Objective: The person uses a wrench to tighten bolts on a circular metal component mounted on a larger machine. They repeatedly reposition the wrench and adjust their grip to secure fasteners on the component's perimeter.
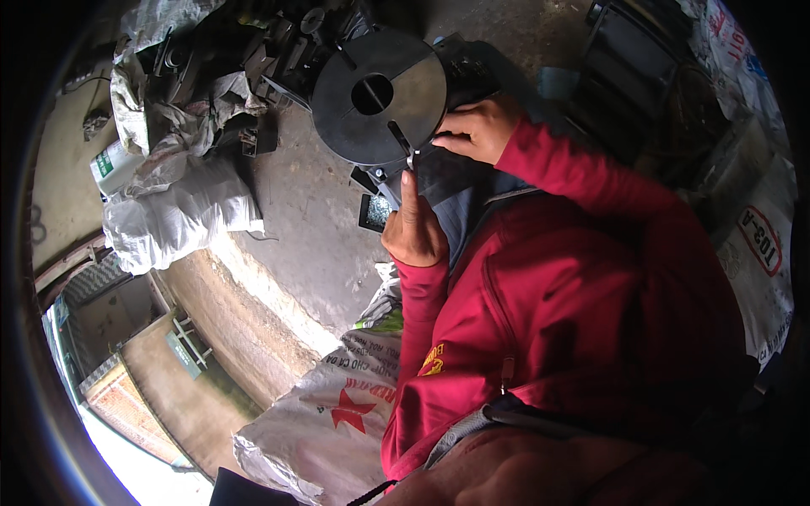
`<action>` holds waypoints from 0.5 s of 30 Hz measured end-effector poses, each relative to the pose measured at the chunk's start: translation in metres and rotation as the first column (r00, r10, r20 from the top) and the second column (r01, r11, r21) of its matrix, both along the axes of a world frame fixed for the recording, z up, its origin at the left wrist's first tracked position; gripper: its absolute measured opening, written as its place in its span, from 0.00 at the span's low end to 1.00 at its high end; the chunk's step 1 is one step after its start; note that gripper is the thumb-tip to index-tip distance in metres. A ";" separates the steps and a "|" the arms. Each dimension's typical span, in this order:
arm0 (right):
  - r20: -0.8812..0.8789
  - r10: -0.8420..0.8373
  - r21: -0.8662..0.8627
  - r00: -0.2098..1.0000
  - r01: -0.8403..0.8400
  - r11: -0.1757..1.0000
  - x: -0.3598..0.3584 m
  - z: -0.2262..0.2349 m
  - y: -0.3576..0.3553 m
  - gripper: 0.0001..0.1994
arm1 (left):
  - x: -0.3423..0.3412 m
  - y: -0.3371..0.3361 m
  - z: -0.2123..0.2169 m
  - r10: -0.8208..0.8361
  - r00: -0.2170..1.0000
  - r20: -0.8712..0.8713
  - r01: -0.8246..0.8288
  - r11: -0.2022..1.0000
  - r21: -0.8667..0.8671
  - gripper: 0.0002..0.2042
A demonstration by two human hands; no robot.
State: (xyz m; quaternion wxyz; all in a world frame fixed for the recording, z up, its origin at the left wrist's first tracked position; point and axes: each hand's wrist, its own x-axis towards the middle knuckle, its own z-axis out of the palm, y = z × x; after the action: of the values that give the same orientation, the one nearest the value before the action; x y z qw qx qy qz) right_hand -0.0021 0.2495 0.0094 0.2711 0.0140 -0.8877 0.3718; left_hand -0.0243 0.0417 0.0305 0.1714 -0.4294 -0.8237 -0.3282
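Note:
A round dark disc (375, 139) with a central hole and slots stands ahead of me on a machine, its upper right quarter lighter grey. My left hand (419, 228) is at its near edge. One finger points up, its tip at a small shiny piece (411, 158) by the end of the near slot; the other fingers are curled in, and what lies behind them is hidden. My right hand (479, 131) is beside the disc's right rim. Its fingertips reach toward the edge, slightly apart, and no held thing shows between them.
A small black tray (375, 212) of shiny bits lies below the disc. White sacks (181, 211) and a white-green container (116, 169) are at left, with dark metal parts (274, 51) behind. Another printed sack (329, 413) lies near my left arm. Sacks (764, 228) stand at right.

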 end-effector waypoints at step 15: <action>0.117 0.078 -0.092 0.990 -0.068 0.993 0.005 0.001 0.004 0.10 | -0.001 0.007 -0.002 0.002 0.995 0.105 -0.014 0.993 0.114 0.25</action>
State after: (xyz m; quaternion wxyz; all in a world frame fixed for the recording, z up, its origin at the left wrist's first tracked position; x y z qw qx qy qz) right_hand 0.0027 0.2534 0.0108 0.2036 0.0122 -0.8842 0.4203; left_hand -0.0257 0.0483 0.0290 0.1539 -0.3977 -0.8131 -0.3963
